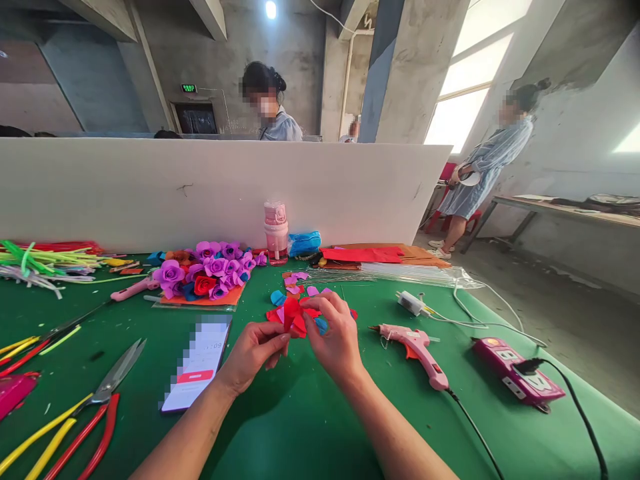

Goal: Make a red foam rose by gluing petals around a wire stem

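Left hand: pinching the red paper flower from below, left of the glue gun.
Right hand: fingers closed on the petals, nearer the glue gun.
Hidden: the flower's base and right side, behind fingertips.

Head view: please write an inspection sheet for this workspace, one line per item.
Surface: green cloth-covered table.
Job's things: red foam flower, loose coloured foam petals behind it.
Clutter: pink plastic glue gun, red-handled metal scissors, smartphone, purple foam roses, pink bottle.
Grips: left hand and right hand both pinch the flower.
Cables: black glue-gun cord, white cable, pink power strip.
Surroundings: white partition board; person in grey top, person in blue dress beyond.
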Action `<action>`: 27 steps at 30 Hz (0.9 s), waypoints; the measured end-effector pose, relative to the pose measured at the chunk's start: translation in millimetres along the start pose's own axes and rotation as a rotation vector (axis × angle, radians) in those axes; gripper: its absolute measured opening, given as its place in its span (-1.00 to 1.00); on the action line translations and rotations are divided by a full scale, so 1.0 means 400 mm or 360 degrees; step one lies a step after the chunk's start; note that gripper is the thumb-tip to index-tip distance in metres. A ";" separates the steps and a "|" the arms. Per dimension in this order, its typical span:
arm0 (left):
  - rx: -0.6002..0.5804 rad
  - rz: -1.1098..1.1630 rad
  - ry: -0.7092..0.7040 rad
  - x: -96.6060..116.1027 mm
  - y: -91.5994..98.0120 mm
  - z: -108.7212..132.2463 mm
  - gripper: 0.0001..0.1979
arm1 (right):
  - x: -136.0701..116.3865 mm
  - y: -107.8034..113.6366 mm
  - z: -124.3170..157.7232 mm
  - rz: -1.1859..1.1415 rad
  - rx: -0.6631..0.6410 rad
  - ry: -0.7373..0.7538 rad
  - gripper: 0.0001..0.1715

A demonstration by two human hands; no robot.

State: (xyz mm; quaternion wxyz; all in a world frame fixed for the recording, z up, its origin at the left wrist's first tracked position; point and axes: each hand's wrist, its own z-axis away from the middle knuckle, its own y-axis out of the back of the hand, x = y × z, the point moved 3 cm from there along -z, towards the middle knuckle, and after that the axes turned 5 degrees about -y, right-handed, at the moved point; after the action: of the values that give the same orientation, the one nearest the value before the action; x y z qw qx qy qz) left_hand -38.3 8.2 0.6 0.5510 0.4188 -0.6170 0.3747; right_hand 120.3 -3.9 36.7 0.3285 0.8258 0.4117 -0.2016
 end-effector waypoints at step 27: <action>0.0447 -0.0476 -0.0513 0.034 0.008 -0.003 -0.83 | 0.022 -0.027 0.000 -0.1556 -0.0475 -0.0904 -0.69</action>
State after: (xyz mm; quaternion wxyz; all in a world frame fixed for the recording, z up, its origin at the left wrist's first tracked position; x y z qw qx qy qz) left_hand -41.4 9.1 14.2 0.4312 0.6320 -0.5700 0.2995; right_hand 116.5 5.8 27.2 0.4075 0.3984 0.6647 -0.4831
